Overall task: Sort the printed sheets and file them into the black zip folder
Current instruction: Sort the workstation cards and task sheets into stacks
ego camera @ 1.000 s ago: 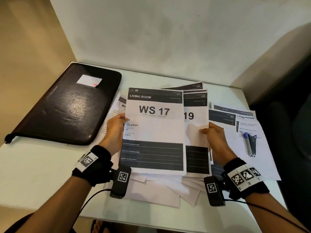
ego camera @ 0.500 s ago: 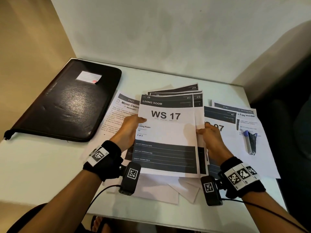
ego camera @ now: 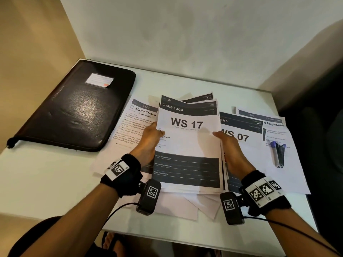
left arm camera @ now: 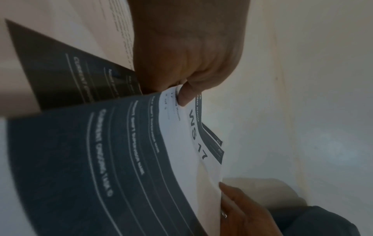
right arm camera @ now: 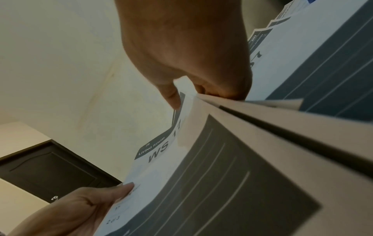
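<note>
A stack of printed sheets (ego camera: 187,145), topped by the "WS 17 Living Room" page (left arm camera: 177,143) (right arm camera: 161,153), is held between both hands at the table's middle. My left hand (ego camera: 152,134) (left arm camera: 182,94) pinches its left edge, thumb on top. My right hand (ego camera: 227,143) (right arm camera: 181,95) pinches the right edge, thumb over the top page. The black zip folder (ego camera: 74,110) (right arm camera: 46,172) lies closed at the far left. More sheets lie flat around: "Mirror Cleaning" (ego camera: 137,119) on the left, "WS 07" (ego camera: 241,134) on the right.
An "Egg Holder" sheet (ego camera: 278,138) at the right carries a blue-capped pen and a dark clip (ego camera: 277,153). Blank white papers (ego camera: 178,206) stick out under the stack near the front edge. Walls close the table (ego camera: 46,173) at the back and left.
The fanned sheets have been pushed together into one stack under WS 17; the "19" page is now covered. Both hands moved right and closer together, uncovering the "Mirror Cleaning" sheet.
</note>
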